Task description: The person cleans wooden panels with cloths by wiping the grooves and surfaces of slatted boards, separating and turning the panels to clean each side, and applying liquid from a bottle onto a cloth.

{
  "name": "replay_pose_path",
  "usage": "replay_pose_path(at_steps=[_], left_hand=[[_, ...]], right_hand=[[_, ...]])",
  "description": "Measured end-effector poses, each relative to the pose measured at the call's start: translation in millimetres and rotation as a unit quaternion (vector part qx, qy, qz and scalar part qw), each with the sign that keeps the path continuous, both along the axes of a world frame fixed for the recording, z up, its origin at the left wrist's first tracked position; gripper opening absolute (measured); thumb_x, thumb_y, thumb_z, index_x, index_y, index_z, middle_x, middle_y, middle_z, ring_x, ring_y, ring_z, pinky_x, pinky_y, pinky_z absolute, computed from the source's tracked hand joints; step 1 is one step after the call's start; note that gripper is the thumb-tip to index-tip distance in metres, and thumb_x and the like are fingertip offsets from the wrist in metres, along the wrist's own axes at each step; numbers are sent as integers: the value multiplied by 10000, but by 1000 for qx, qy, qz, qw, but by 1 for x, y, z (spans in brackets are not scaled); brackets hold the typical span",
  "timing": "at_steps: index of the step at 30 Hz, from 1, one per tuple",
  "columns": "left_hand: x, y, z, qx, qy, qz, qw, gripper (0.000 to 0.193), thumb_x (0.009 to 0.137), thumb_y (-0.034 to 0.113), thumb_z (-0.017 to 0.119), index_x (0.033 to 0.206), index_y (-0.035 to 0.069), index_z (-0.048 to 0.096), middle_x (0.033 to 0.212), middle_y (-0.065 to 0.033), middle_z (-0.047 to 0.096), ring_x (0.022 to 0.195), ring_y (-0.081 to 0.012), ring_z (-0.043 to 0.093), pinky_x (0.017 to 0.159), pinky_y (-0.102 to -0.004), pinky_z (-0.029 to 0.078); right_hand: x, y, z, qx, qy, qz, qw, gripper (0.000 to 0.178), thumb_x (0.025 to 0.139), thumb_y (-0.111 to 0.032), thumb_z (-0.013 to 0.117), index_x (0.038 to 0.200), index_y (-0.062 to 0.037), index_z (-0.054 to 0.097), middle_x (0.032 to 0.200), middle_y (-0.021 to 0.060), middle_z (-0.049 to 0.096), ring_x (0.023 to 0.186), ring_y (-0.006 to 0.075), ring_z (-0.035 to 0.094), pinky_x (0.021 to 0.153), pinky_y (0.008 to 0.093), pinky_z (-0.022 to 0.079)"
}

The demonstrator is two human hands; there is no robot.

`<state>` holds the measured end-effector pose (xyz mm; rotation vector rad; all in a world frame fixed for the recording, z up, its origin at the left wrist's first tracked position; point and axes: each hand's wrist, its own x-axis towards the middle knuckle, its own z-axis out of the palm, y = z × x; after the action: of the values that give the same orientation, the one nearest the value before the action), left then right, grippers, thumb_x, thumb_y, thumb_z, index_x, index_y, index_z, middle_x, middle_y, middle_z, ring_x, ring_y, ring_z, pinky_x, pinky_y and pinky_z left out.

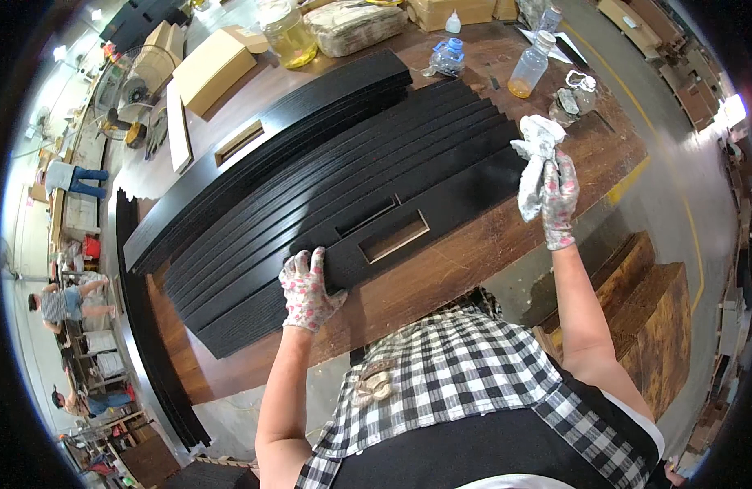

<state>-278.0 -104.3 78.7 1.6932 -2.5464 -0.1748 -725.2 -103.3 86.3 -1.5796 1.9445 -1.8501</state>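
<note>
My left hand (306, 292), in a white glove with a pink floral print, rests on the near edge of the closest black panel (262, 318). Its fingers lie on the surface and the thumb is spread; nothing is gripped. This panel has a rectangular cutout showing brown through it, and several similar black boards (327, 171) lie fanned in overlapping steps behind it. Off the panel's right end, my right hand (560, 204), gloved alike, grips a crumpled white rag (537, 151). The rag hangs over the brown worktable (465, 265).
Beyond lies another stack of black boards (286, 114). A jar of yellowish liquid (290, 37), a bottle with amber liquid (529, 69) and a blue-capped bottle (447, 57) stand at the back. A cordless drill (127, 130) is far left. Brown wooden pieces (657, 326) sit right of me.
</note>
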Motion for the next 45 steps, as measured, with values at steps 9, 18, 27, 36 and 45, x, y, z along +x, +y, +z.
replay_pose_path(at_steps=[9,18,27,36,45], left_hand=[[-69,28,6,-4,453,-125,883,1112,606,397,836,1438,13,205,1415,-247,279,1332,-394,262,1097,-452,259],[-68,45,-4,-6,264,-82,961,784,629,142,752,1345,127,432,1318,-192,453,1229,-377,432,978,-501,363],[79,93,-49,-184,139,303,924,497,840,314,535,1242,25,492,1195,-178,552,1151,-362,487,1013,-473,357],[22,113,-53,-52,88,223,969,678,763,306,616,1347,25,417,1416,-229,362,1357,-397,260,1119,-514,162],[227,111,-34,-223,80,341,910,242,865,223,570,1023,53,638,942,-106,661,883,-249,634,789,-374,518]], right_hand=[[176,21,10,189,-60,449,871,327,825,-167,622,1068,48,575,1018,153,628,938,239,613,858,334,481],[136,-5,-11,212,94,222,947,156,912,-77,514,970,-14,644,932,111,657,879,251,631,797,332,488],[129,22,-35,174,404,193,877,344,759,-86,609,1102,-65,592,1094,112,583,1070,303,527,960,437,391],[125,22,-41,181,403,196,875,367,746,-67,608,1112,-60,588,1099,125,580,1078,312,526,965,441,390],[124,14,-41,202,409,226,861,413,729,-99,647,1134,-94,569,1100,98,561,1090,290,505,942,433,376]])
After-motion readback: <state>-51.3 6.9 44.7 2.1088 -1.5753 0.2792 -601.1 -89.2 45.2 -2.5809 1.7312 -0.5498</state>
